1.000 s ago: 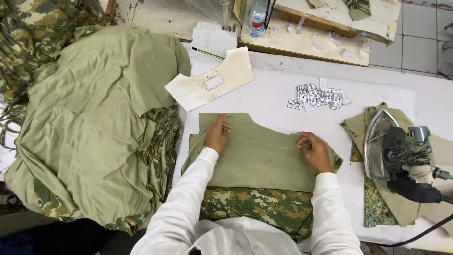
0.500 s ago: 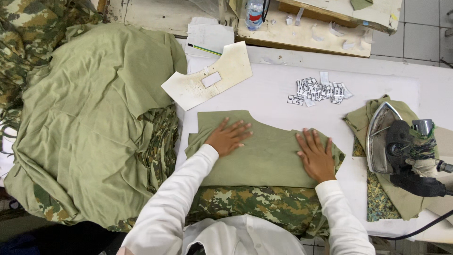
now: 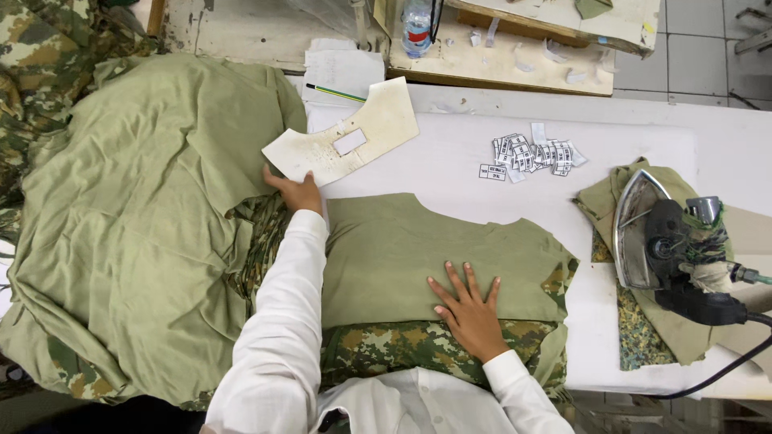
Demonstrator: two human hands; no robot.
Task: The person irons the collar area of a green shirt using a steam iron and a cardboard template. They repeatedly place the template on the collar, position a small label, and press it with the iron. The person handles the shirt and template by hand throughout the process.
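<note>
Reaching up-left, the left hand (image 3: 299,191) sits at the lower edge of the cream cardboard template w/ a rectangular cut-out (image 3: 346,143), fingers curled at or just under that edge; can't tell whether they actually pinch it or only touch it. That template lies upper-centre of the frame, long axis slanting from lower left to upper right, partly over the big heap of olive-green cloth (image 3: 137,217) and partly on the white padded table (image 3: 450,161). So the template is up and left of the olive-green cut fabric panel (image 3: 402,249), and the left hand is far nearer to it than the right. The right hand (image 3: 470,309) lies flat, fingers spread, pressing the panel's lower middle just above the camouflage cloth layer (image 3: 402,345); it grips nothing. Vs 0.5 s ago: both hands were flat on the panel then; now the left has left it and gone to the template, the right has slid toward the panel's centre. Template, small white printed labels (image 3: 531,154) and the upturned steam iron (image 3: 659,241) at right look unmoved.
</note>
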